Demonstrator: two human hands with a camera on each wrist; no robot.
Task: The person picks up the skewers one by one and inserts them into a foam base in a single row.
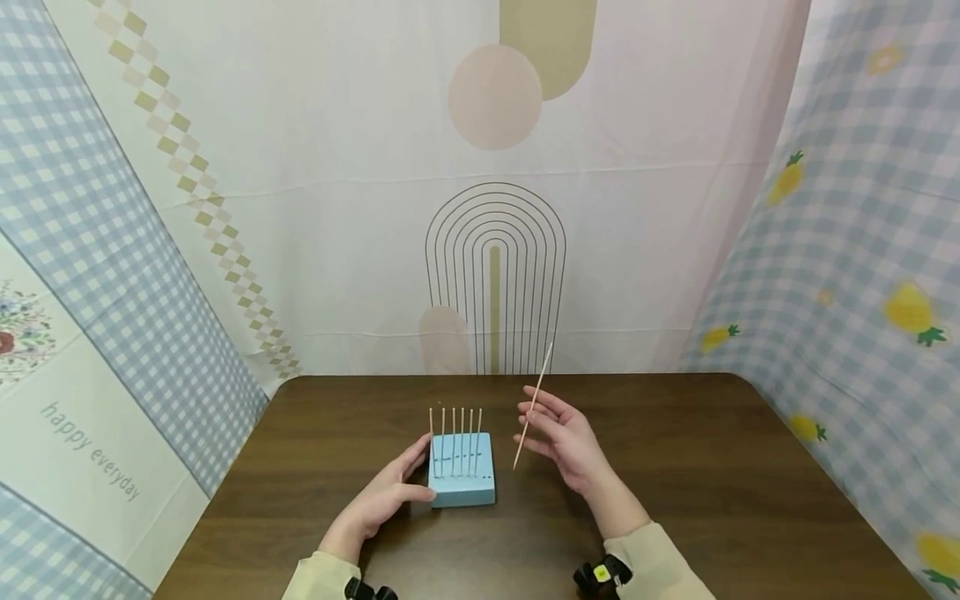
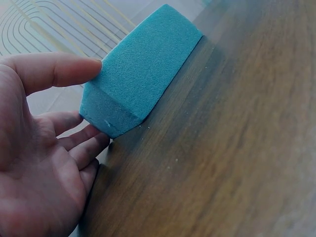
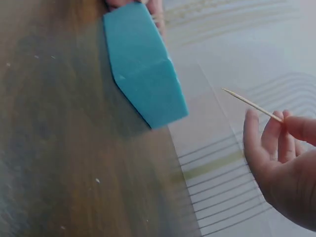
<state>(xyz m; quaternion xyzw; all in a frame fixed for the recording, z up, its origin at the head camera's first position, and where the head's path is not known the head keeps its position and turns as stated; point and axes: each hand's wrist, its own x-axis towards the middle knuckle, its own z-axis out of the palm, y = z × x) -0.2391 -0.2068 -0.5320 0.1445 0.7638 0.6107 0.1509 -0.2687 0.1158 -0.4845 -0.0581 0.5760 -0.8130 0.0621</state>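
A light blue foam block (image 1: 463, 498) rests on the brown table, with several thin wooden sticks (image 1: 453, 442) upright in a row in its top. My left hand (image 1: 384, 498) holds the block at its left side, thumb at the near corner and fingers along the side. In the left wrist view the thumb presses the upper edge of the blue block (image 2: 143, 59). To the right of the block, my right hand (image 1: 568, 437) pinches a bamboo skewer (image 1: 544, 367) between thumb and fingers. It is raised and slightly tilted, its pointed end (image 3: 234, 95) downward.
Small dark holes (image 1: 486, 477) show in the block's top near its right front. The wooden table (image 1: 675, 467) extends to both sides. A patterned cloth (image 1: 360, 250) hangs behind it, and checked cloths (image 1: 840, 250) hang at the sides.
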